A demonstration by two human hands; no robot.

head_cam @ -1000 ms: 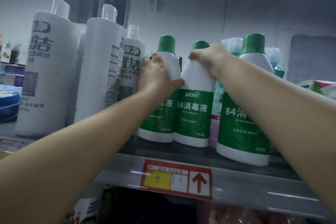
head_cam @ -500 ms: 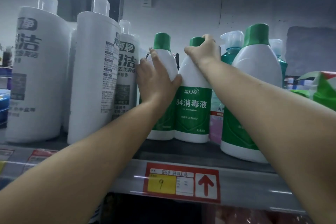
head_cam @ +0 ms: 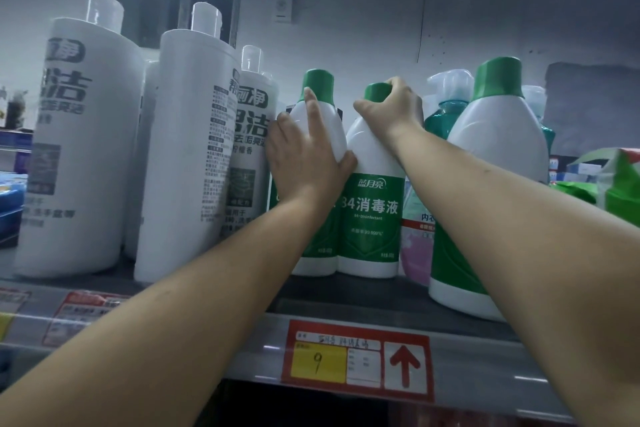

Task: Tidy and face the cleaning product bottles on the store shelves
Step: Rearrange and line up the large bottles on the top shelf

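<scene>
Two small green-capped disinfectant bottles stand side by side on the shelf (head_cam: 346, 295). My left hand (head_cam: 304, 156) wraps the shoulder of the left disinfectant bottle (head_cam: 320, 94), covering most of its label. My right hand (head_cam: 391, 111) grips the neck and green cap of the right disinfectant bottle (head_cam: 370, 218), whose label faces front. A larger green-capped bottle (head_cam: 495, 149) stands nearer the shelf edge on the right, partly behind my right forearm.
Three tall white bottles (head_cam: 79, 149) with clear caps stand at the left, one (head_cam: 183, 163) turned sideways. Teal pump bottles (head_cam: 446, 107) sit behind at the right. A red price tag (head_cam: 360, 357) is on the shelf rail. Green packaging (head_cam: 616, 180) lies far right.
Both hands have stayed on the two small bottles. My left hand has shifted up onto its bottle's shoulder with the fingers spread; my right hand has moved up to the cap.
</scene>
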